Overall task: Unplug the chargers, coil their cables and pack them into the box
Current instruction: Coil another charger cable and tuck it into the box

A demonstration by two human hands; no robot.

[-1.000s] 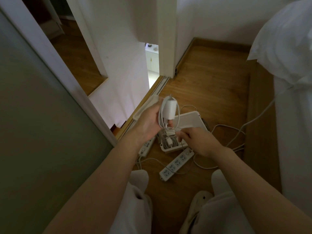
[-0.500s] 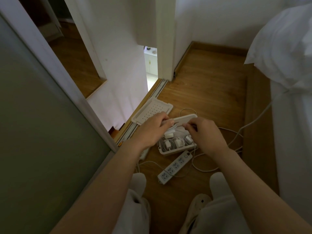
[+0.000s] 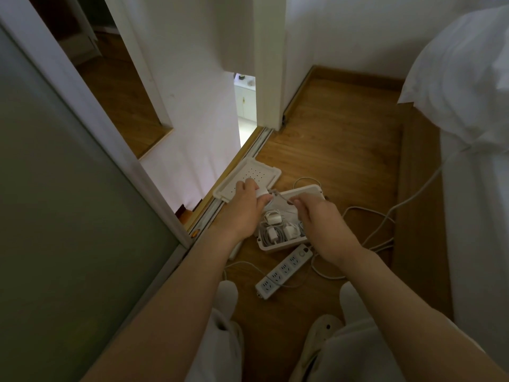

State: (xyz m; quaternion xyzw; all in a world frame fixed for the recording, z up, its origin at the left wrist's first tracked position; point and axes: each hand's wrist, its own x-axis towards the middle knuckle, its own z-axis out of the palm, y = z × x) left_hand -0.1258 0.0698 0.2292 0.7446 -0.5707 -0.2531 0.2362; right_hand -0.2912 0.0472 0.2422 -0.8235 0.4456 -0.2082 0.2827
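A white box (image 3: pixel 278 245) stands open on the wooden floor with several white chargers (image 3: pixel 272 217) and coiled cables inside. My left hand (image 3: pixel 245 208) grips a white charger (image 3: pixel 261 193) above the box's far end. My right hand (image 3: pixel 316 216) pinches that charger's cable (image 3: pixel 283 199) just to the right of it, over the box. The box's perforated lid (image 3: pixel 256 175) lies on the floor behind my left hand.
A white power strip (image 3: pixel 283 270) lies in front of the box, its cord (image 3: pixel 366 216) looping right toward the bed (image 3: pixel 468 133). A sliding door track (image 3: pixel 248 153) and glass door (image 3: pixel 55 216) run on the left. My knees and slippers are below.
Both hands have come down from chest height with the charger to just above the box. The lid came into view behind my left hand.
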